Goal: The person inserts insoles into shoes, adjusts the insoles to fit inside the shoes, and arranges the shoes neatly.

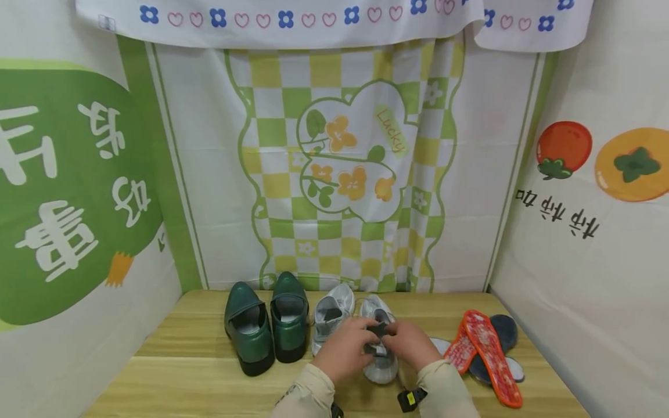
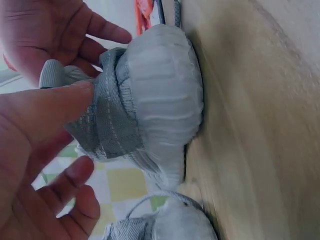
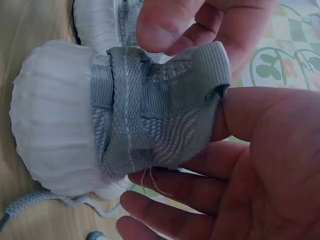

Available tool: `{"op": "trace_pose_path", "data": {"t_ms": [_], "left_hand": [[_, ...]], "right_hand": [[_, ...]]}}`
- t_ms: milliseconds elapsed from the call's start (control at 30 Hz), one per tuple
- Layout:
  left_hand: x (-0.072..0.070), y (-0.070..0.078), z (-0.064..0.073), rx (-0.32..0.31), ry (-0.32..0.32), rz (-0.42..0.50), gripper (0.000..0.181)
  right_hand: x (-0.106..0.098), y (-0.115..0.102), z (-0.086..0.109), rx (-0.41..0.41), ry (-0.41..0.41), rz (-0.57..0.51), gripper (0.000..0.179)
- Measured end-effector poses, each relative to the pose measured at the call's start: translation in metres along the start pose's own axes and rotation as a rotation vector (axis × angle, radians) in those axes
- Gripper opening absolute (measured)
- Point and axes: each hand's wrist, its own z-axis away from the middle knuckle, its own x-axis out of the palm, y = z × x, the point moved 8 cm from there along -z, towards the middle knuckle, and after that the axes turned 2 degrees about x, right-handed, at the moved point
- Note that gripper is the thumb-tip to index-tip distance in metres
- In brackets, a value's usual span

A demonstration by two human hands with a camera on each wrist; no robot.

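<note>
A grey-and-white sneaker [image 1: 382,371] stands on the wooden surface, its heel toward me. My left hand [image 1: 344,348] grips the left side of its collar, the thumb against the fabric in the left wrist view. On the other side, my right hand [image 1: 413,343] pinches the collar near the heel tab [image 3: 212,65], with its other fingers along the shoe's side. The inside of the shoe is mostly hidden by the hands. Just left of it stands the matching sneaker [image 1: 328,316], untouched. A shoelace [image 3: 50,197] trails over the wood beside the held shoe.
Green loafers [image 1: 250,337] stand to the left. At the right, red-patterned insoles [image 1: 488,354] lie crossed over dark insoles [image 1: 504,331], and a pale insole [image 1: 440,345] shows beside my right hand. A checkered cloth [image 1: 345,244] hangs behind the wooden surface [image 1: 172,371].
</note>
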Motion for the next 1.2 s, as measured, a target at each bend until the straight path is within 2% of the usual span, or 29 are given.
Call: {"op": "trace_pose_path", "data": {"t_ms": [67,167,233,333,433,533,600,667,767,833,967,1067,1200], "left_hand": [[0.002,0.002,0.0,0.024,-0.046,-0.027,0.035],[0.004,0.0,0.002,0.022,-0.063,-0.113,0.041],[0.004,-0.001,0.003,0.01,-0.043,-0.141,0.04],[0.0,-0.001,0.006,-0.03,0.007,-0.161,0.037],[-0.006,0.004,0.011,-0.066,0.05,-0.194,0.037],[-0.01,0.01,0.012,-0.053,0.062,-0.233,0.037],[-0.008,0.01,0.011,-0.028,0.021,-0.215,0.038],[-0.003,0.008,0.01,-0.008,-0.047,-0.173,0.04],[0.003,0.004,0.01,-0.033,-0.126,-0.127,0.043],[0.003,0.001,0.011,-0.081,-0.127,-0.12,0.044],[0.001,-0.002,0.011,-0.169,-0.082,-0.132,0.042],[0.001,-0.001,0.01,-0.193,-0.069,-0.14,0.042],[0.001,-0.001,0.011,-0.197,-0.084,-0.16,0.042]], "right_hand": [[0.001,-0.003,0.0,-0.018,-0.01,0.005,0.019],[0.003,-0.004,0.0,-0.02,-0.008,-0.003,0.033],[0.004,-0.004,0.0,-0.013,0.001,0.019,0.032],[0.002,-0.005,0.001,-0.021,0.034,0.073,0.019],[0.0,-0.007,0.002,-0.031,0.065,0.137,0.024],[0.001,-0.011,0.004,-0.038,0.066,0.172,0.02],[0.001,-0.015,0.005,-0.045,0.065,0.178,0.016],[0.002,-0.017,0.004,-0.055,0.081,0.185,0.012],[0.005,-0.015,0.002,-0.018,0.101,0.203,0.017],[0.006,-0.012,0.001,0.033,0.113,0.216,0.027],[0.007,-0.008,0.001,0.102,0.103,0.22,0.043],[0.006,-0.007,0.003,0.095,0.092,0.231,0.046],[0.005,0.002,0.007,0.093,0.048,0.267,0.046]]}}
